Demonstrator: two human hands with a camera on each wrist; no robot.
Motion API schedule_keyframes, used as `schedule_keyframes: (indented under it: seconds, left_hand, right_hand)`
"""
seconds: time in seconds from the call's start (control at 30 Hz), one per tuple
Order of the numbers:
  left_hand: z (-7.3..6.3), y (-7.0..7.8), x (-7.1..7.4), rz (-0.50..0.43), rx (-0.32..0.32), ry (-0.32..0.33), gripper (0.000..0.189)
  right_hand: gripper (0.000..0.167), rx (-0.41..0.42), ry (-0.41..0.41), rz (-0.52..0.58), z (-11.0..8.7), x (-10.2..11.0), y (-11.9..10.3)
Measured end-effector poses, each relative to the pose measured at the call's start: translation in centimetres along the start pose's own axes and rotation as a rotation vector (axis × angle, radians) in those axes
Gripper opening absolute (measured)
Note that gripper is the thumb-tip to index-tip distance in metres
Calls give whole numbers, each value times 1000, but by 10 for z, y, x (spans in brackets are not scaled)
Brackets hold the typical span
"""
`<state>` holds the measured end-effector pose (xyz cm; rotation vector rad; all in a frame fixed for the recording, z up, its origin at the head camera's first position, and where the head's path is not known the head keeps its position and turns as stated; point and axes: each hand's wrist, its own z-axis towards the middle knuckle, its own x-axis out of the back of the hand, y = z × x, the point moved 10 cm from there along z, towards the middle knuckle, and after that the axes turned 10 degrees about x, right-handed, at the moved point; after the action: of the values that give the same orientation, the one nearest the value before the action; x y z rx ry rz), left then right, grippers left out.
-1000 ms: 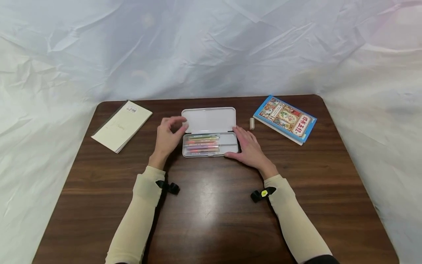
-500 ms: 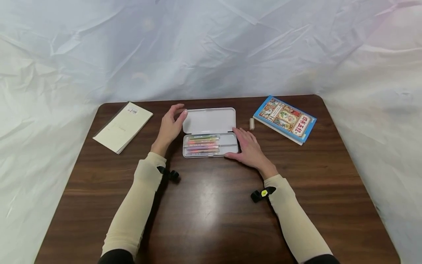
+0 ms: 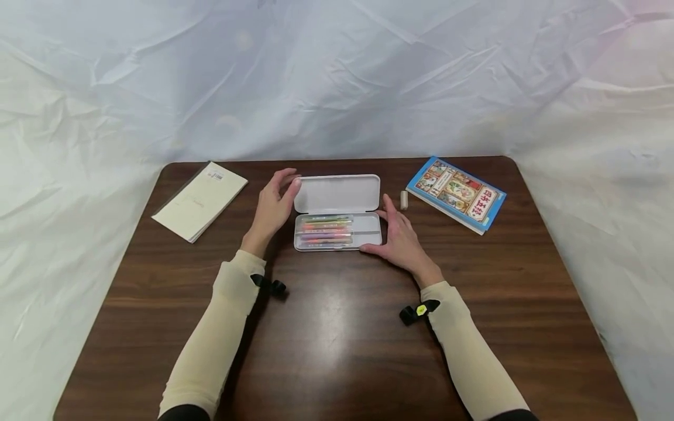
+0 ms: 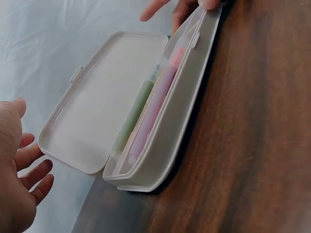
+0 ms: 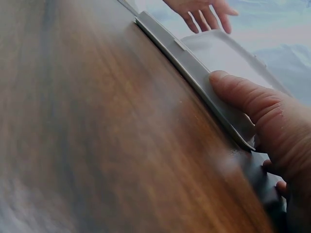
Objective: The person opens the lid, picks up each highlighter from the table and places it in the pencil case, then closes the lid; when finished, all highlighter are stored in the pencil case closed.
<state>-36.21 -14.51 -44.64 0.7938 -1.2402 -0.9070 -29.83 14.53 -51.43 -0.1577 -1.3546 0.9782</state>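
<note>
A white pencil case (image 3: 337,195) lies on the table with its lid raised and tilted back. Several coloured pens (image 4: 155,109) fill the left part of its tray, while the right part shows bare. My left hand (image 3: 271,207) is at the lid's left edge with loosely bent fingers; in the left wrist view the fingertips reach the lid's outer edge, and contact is unclear. Across the tray's right end, my right hand (image 3: 402,242) holds the case, its thumb on the front rim and a finger near the hinge corner. The right index finger is lifted and straight.
Right of the case stands a small whitish block (image 3: 403,200), like an eraser. Behind the right hand lies a blue illustrated book (image 3: 457,193). A cream notebook (image 3: 200,202) lies at the back left of the brown wooden table (image 3: 326,351). White sheeting hangs behind.
The left hand's fingers have spread from a near pinch at the lid's left edge and shifted slightly back. The right index finger has lifted off the case. The lid stays raised.
</note>
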Motion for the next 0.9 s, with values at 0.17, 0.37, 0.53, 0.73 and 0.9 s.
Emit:
schedule_keyframes:
  seconds: [0.17, 0.37, 0.53, 0.73, 0.9]
  left_hand:
    - [-20, 10, 11, -12, -43, 40, 41]
    - [-49, 21, 19, 22, -90, 89, 30]
    - [-65, 20, 12, 55, -98, 76, 25]
    - [-77, 4, 0, 99, -64, 52, 36]
    - [-81, -8, -3, 140, -59, 15, 49]
  right_hand:
    - [138, 10, 21, -2, 0, 0, 0]
    - [140, 0, 12, -10, 0, 1, 2]
    - [139, -2, 4, -24, 0, 4, 3]
    - [126, 33, -20, 61, -1, 4, 1]
    - [100, 50, -12, 169, -3, 7, 0]
